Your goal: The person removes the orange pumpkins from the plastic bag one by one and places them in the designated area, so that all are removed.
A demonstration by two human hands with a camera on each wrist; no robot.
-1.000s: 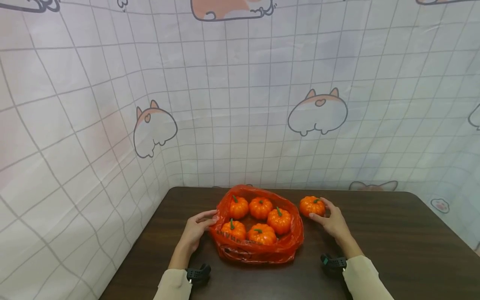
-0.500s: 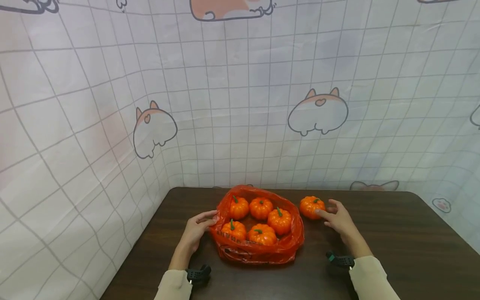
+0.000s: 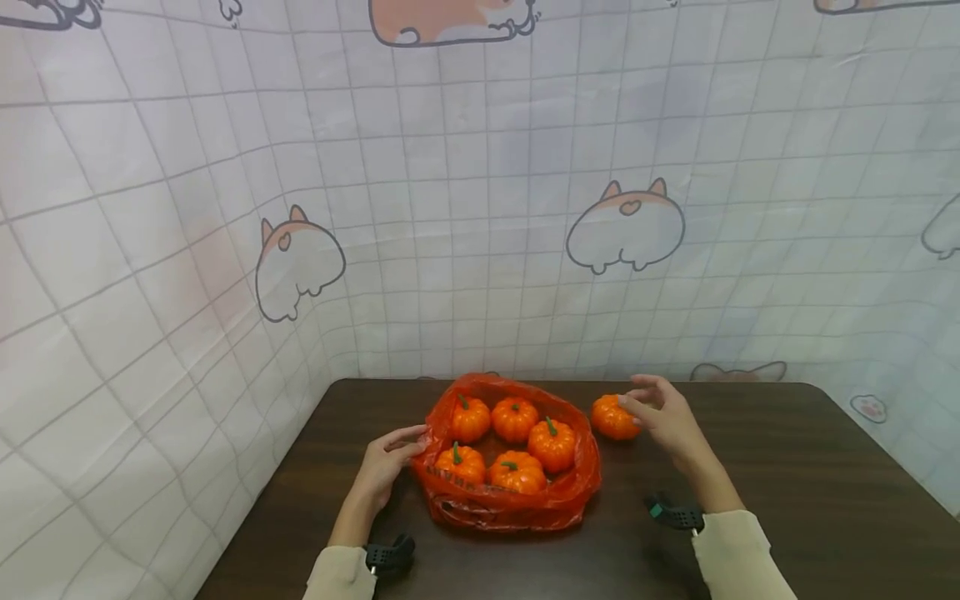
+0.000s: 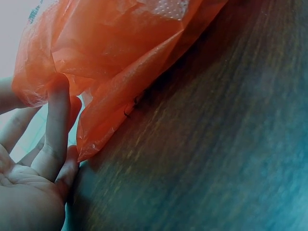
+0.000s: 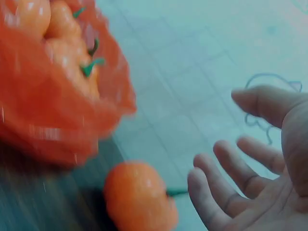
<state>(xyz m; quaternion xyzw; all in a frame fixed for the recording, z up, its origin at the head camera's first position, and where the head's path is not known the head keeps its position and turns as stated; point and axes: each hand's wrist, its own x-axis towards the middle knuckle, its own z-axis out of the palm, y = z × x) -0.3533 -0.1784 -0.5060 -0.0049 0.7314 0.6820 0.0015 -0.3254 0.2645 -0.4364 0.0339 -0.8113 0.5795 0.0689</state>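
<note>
An open red plastic bag (image 3: pixel 510 517) stands on the table with several small orange pumpkins (image 3: pixel 514 418) inside. At its left rim my left hand (image 3: pixel 382 467) pinches the thin plastic between thumb and fingers, as the left wrist view shows the bag (image 4: pixel 120 57) from close by. One more pumpkin (image 3: pixel 613 419) sits outside, just right of the bag. My right hand (image 3: pixel 667 421) hovers over that pumpkin's right side, fingers relaxed and holding nothing. In the right wrist view a gap shows between the fingers and most of the pumpkin (image 5: pixel 137 197), whose green stem points toward them.
The dark wooden table (image 3: pixel 795 500) extends to the right and in front of the bag. A white gridded cloth (image 3: pixel 480 208) with cartoon animals hangs behind and along the sides. Dark straps (image 3: pixel 390 556) sit on both wrists.
My right hand has released the loose pumpkin, drawn back to the right, then risen above it. That pumpkin stays in about the same place. My left hand has kept its place on the bag.
</note>
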